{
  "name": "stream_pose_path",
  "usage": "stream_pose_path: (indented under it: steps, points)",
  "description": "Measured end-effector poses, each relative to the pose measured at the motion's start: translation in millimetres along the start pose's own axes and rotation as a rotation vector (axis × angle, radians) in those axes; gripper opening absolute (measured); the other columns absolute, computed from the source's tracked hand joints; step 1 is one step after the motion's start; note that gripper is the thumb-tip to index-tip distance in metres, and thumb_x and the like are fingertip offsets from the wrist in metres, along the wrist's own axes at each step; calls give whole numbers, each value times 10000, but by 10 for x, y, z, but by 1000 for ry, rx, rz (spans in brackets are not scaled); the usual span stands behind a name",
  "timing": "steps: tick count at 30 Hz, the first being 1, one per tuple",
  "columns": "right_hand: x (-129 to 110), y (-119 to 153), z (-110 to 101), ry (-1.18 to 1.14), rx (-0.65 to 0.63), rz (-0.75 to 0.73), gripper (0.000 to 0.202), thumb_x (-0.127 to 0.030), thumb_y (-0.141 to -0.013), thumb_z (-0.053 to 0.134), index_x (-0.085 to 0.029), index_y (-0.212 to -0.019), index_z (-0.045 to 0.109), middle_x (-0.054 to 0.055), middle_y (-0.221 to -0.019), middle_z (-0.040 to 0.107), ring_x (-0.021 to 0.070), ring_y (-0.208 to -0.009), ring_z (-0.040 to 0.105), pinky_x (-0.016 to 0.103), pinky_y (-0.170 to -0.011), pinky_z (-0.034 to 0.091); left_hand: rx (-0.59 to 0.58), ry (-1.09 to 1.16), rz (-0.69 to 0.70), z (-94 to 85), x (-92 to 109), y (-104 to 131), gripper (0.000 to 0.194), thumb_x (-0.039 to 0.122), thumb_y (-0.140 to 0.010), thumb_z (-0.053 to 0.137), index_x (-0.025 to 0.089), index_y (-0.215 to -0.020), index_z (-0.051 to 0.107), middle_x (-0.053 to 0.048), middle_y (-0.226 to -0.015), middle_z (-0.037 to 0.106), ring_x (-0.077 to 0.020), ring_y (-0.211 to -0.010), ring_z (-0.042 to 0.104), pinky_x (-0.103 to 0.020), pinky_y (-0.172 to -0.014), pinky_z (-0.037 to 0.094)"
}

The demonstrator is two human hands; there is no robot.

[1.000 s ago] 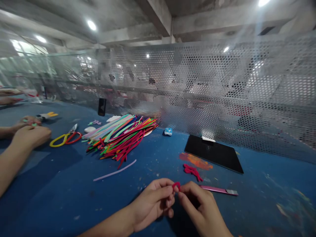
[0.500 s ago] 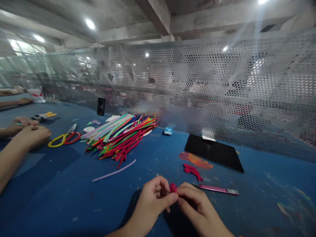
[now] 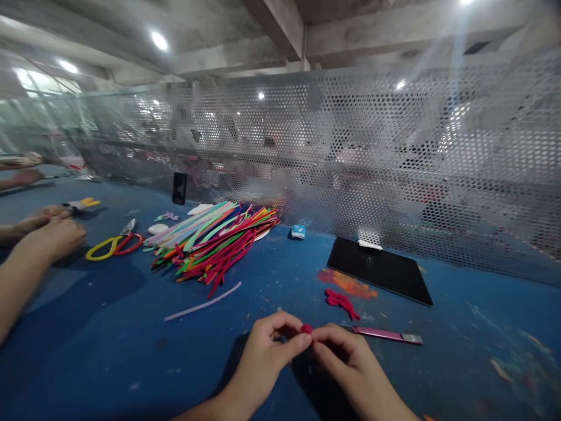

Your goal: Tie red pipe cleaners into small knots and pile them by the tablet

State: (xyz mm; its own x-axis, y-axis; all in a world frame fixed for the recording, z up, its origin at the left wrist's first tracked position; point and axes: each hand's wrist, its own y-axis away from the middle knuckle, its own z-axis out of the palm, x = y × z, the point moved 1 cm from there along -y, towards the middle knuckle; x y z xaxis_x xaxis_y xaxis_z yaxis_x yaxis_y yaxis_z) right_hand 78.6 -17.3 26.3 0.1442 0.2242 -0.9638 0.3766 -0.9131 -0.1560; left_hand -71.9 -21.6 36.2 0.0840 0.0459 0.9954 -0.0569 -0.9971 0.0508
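Note:
My left hand [image 3: 272, 354] pinches a small red pipe cleaner loop [image 3: 306, 329] between thumb and fingers. From the other side, the fingertips of my right hand [image 3: 346, 356] are closed on the same red piece, most of which the fingers cover. Just beyond my hands lies a bent and twisted red pipe cleaner piece [image 3: 342, 302]. A pink-handled craft knife [image 3: 385, 334] rests to the right, partly behind my right hand. Farther left a single lilac pipe cleaner [image 3: 204, 304] lies on the blue table [image 3: 144, 362].
A heap of coloured pipe cleaners [image 3: 219, 240] spreads at centre left, beside red-and-yellow scissors [image 3: 116, 242]. A black tablet [image 3: 379, 269] lies at the right, before a perforated metal screen [image 3: 350, 158]. Another person's hands [image 3: 55, 234] work at the far left.
The red loop has turned and dropped slightly, so less of it shows between my fingers. My right fingertips have shifted a little left. At the far left, the other person's hands moved slightly.

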Motion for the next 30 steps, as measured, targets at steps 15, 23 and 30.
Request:
stream_pose_path:
  steps: [15, 23, 30]
  points:
    - [69, 9, 13, -48, -9, 44, 186, -327, -810, 517, -166, -733, 571, -11, -656, 548, 118, -624, 491, 212, -586, 390, -140, 463, -334, 51, -123, -2, 271, 273, -590, 748, 146, -741, 562, 53, -538, 502, -48, -479, 422, -158, -471, 327]
    - [47, 23, 16, -130, -20, 51, 150, -289, -814, 519, -171, -728, 552, -24, -646, 522, 112, -620, 467, 208, -582, 373, -162, 447, -381, 61, -95, 7, 318, 256, -554, 764, 150, -675, 490, 65, -512, 505, -41, -440, 421, -171, -466, 310]
    - [76, 37, 5, -89, -11, 44, 155, -292, -819, 505, -180, -715, 532, -31, -631, 498, 112, -603, 452, 200, -558, 359, -179, 379, -362, 42, -110, -16, 316, 234, -526, 762, 156, -623, 472, 65, -523, 518, -45, -417, 430, -184, -447, 296]
